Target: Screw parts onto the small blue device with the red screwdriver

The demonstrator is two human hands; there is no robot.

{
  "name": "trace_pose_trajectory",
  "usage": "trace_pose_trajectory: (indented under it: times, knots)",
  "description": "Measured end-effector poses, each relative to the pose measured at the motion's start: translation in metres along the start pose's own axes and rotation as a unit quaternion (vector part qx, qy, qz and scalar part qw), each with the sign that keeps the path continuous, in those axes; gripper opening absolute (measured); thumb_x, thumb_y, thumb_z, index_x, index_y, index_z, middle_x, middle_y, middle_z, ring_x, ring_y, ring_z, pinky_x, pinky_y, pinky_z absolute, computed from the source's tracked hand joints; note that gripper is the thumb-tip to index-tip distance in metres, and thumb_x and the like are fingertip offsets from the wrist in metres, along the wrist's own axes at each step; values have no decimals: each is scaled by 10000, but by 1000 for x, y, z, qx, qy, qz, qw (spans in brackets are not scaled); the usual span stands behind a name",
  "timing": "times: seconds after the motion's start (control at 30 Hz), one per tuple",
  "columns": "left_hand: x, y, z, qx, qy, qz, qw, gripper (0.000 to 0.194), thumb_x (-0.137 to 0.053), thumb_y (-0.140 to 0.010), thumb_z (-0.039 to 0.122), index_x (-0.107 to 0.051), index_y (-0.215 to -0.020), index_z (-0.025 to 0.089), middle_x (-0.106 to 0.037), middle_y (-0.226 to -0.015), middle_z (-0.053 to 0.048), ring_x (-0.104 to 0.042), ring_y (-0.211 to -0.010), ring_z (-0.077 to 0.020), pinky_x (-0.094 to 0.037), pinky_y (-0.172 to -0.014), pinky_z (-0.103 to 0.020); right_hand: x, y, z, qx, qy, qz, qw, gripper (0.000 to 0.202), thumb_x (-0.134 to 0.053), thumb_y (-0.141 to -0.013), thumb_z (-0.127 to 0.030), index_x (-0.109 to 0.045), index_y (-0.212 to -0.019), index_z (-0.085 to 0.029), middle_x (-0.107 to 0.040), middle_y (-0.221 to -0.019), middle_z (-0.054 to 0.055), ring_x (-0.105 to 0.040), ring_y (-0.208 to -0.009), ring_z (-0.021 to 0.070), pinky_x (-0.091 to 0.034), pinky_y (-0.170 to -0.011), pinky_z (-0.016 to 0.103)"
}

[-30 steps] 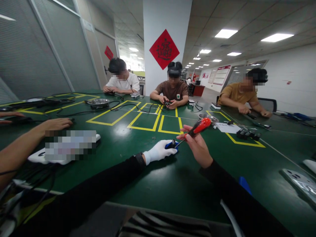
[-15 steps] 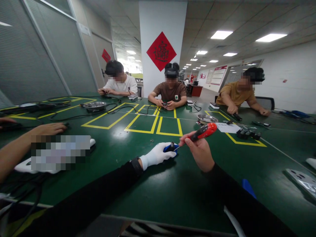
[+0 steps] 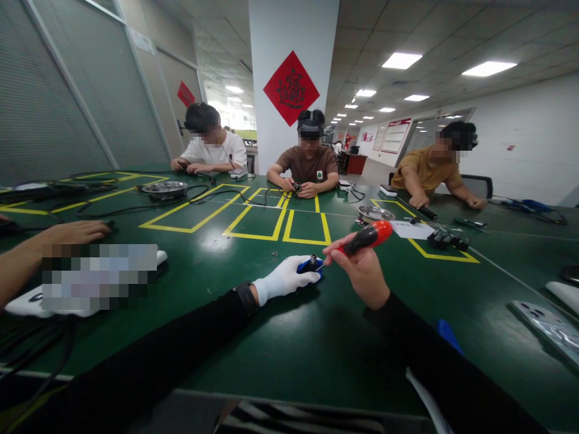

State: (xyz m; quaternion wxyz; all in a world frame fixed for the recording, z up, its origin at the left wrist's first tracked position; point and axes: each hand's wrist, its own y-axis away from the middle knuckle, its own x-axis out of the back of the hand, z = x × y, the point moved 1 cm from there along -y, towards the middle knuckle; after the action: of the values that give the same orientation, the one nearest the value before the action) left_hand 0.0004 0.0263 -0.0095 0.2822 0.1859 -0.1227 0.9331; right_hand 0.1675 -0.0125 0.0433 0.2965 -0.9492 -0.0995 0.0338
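a: head view first. what are the hands on?

b: left hand [image 3: 284,279], in a white glove, lies on the green table [image 3: 289,337] with its fingers wrapped round a small blue part [image 3: 311,265]. a dark round fitting sticks up from the top of that part. the part sits just ahead of the person, near the middle of the table, on or right at the surface.

a: and the right?

b: right hand [image 3: 362,271] is bare and closed round a screwdriver [image 3: 365,237] with a red and black handle. the handle slants up and to the right; the thin shaft runs down and left, and its tip meets the blue part at the dark fitting. whether the tip is seated in a screw is too small to tell.

a: so the two hands are close?

b: very close, the right just beside and slightly above the left. both sleeves are black, and there is a dark watch [image 3: 246,296] on the left wrist.

a: what lies around?

b: yellow tape boxes [image 3: 306,228] beyond the hands, a metal bowl [image 3: 373,213] and a sheet of paper [image 3: 411,229] farther right, a phone [image 3: 545,328] near the right edge. three people sit across the table, and another person's arm [image 3: 40,250] rests at the left.
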Motion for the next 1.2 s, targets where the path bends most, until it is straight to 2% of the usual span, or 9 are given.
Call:
trace_pose_trajectory:
  times: [0.1,0.23,0.3,0.37,0.47,0.63,0.93,1.1,1.2]
  knots:
    - [0,0,0,4,-4,-1,1000,360,-586,-768,437,-590,-961,133,-540,-666,17,-450,-491,-85,-362,-457,-199,-2,2,5,18,3,49,999,151,-546,-859,-293,-495,-993,-249,-544,-771,-30,-550,-608,116,-510,-700,325]
    - [0,-1,0,-7,-13,1,1000,327,-579,-776,420,-599,-930,133,-556,-670,12,-471,-527,-98,-377,-498,-205,-1,6,3,51,130,81,987,358,-548,-855,-298,-457,-1199,-254,-547,-1108,50,-577,-900,167,-465,-859,363]
    - [0,-2,-1,-10,-27,4,1000,315,-568,-784,416,-602,-922,135,-564,-674,9,-481,-543,-106,-386,-518,-212,0,9,1,62,212,93,971,345,-600,-824,-301,-501,-1145,-223,-562,-1139,79,-576,-864,177,-476,-791,352]
    - [1,-1,-1,-20,-54,9,998,308,-576,-778,403,-609,-929,137,-581,-701,1,-494,-567,-115,-392,-534,-216,1,11,2,45,232,95,967,306,-603,-826,-311,-502,-1094,-202,-623,-1001,70,-578,-714,158,-484,-680,331]
    - [2,2,1,-46,-89,21,995,322,-624,-738,367,-619,-972,145,-615,-789,-13,-525,-632,-135,-403,-569,-222,-1,15,6,18,191,93,977,282,-540,-874,-315,-443,-1111,-197,-647,-819,25,-584,-601,140,-490,-652,328]
    - [1,3,-1,-52,-104,43,992,355,-639,-722,368,-631,-997,142,-627,-831,-25,-551,-714,-162,-429,-642,-244,-4,16,9,28,139,122,982,310,-515,-890,-322,-402,-1156,-211,-645,-814,10,-618,-619,140,-502,-668,325]
    - [1,2,0,-38,-78,7,996,348,-600,-766,407,-627,-984,137,-618,-770,-15,-536,-647,-137,-424,-621,-238,-3,18,13,18,132,126,983,300,-515,-888,-315,-411,-1153,-219,-629,-770,-7,-613,-599,140,-507,-661,332]
    - [1,4,4,-21,-70,-4,997,356,-530,-812,460,-612,-913,129,-587,-687,-7,-503,-566,-119,-394,-549,-226,-3,14,4,75,158,150,973,166,-634,-800,-262,-538,-925,-210,-600,-1101,77,-610,-944,198,-457,-888,402]
    - [0,4,7,-40,-98,21,994,325,-529,-813,447,-602,-860,133,-582,-683,-2,-509,-590,-125,-389,-562,-228,-7,10,-1,55,60,97,992,157,-634,-798,-248,-527,-911,-228,-612,-1030,40,-621,-860,170,-479,-846,381]
